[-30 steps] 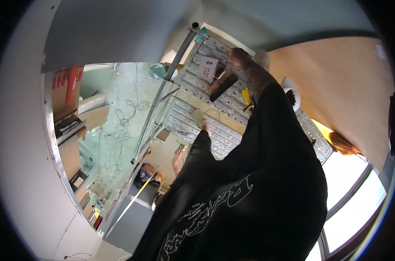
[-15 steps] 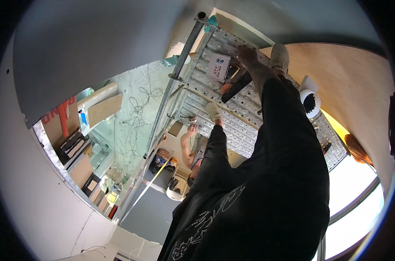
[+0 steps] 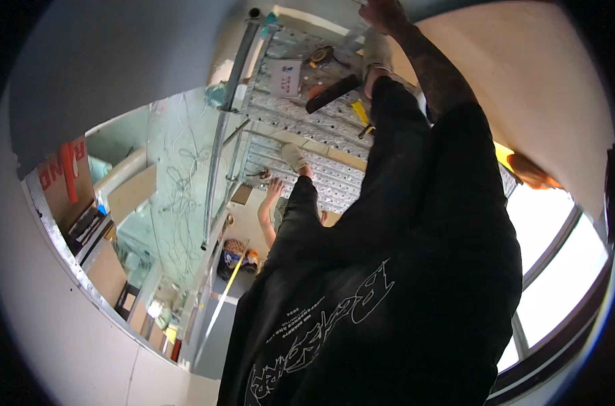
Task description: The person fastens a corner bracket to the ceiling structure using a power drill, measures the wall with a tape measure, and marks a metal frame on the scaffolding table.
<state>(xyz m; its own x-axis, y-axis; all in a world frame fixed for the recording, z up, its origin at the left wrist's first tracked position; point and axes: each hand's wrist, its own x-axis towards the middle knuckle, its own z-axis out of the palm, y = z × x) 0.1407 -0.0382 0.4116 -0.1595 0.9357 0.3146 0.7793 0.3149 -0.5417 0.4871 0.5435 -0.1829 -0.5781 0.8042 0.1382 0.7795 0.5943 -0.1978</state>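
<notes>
My right hand (image 3: 384, 16) is raised at the top of the picture, against the grey wall. Its fingers are closed, and a thin pale edge shows beside them; what they hold I cannot make out. Below it, my pale shoe (image 3: 377, 54) stands on the perforated metal deck (image 3: 270, 108). On that deck lie a white printed box (image 3: 286, 78), a black and yellow tape measure (image 3: 322, 57), a long black bar-like object (image 3: 332, 93) and a small yellow object (image 3: 359, 109). My left hand is out of view.
Scaffold tubes (image 3: 216, 159) edge the deck on the left, above a lower floor with tangled cables (image 3: 182, 193). A co-worker's hand (image 3: 275, 189) reaches up near my other shoe (image 3: 294, 157). A curved wooden panel (image 3: 503, 68) rises on the right, by a bright window (image 3: 564, 257).
My right hand has lifted off the deck and moved up to the wall. My view has shifted, and the yellow object has come into sight. The white roll is now hidden.
</notes>
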